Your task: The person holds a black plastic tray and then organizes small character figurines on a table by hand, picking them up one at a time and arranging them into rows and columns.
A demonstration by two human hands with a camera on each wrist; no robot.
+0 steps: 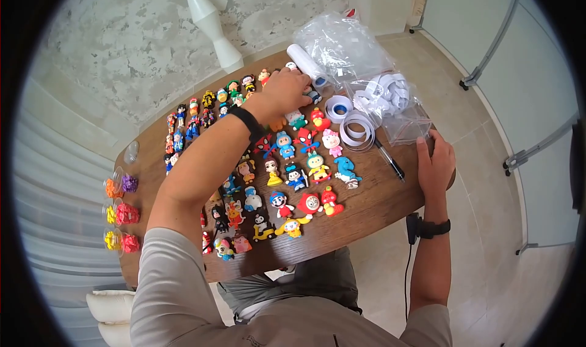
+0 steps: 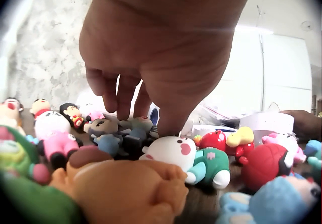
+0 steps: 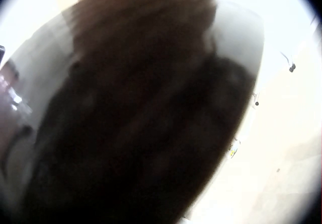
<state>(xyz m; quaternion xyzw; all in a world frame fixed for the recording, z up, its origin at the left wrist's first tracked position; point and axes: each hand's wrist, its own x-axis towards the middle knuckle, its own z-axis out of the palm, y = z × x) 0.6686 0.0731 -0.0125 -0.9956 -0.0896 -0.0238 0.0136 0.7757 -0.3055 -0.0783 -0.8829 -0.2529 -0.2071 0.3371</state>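
My left hand [image 1: 285,93] reaches over rows of small cartoon figurines [image 1: 284,145] to the far side of the table. In the left wrist view, its thumb and fingers [image 2: 126,100] point down around a small dark-and-teal figurine [image 2: 137,131], partly hidden behind other toys. Right beside the thumb lies a white-headed figurine in green overalls [image 2: 209,166]. My right hand [image 1: 436,164] rests at the table's right edge, fingers extended near a clear plastic bag [image 1: 409,127]. A dark surface fills most of the right wrist view and hides that hand's fingers.
Rolls of white tape [image 1: 357,132], a black pen [image 1: 389,164] and a white roll [image 1: 305,63] lie on the wooden table [image 1: 366,215]. White strips [image 1: 384,96] sit in clear plastic. Small containers of coloured pieces [image 1: 127,214] stand at the left end.
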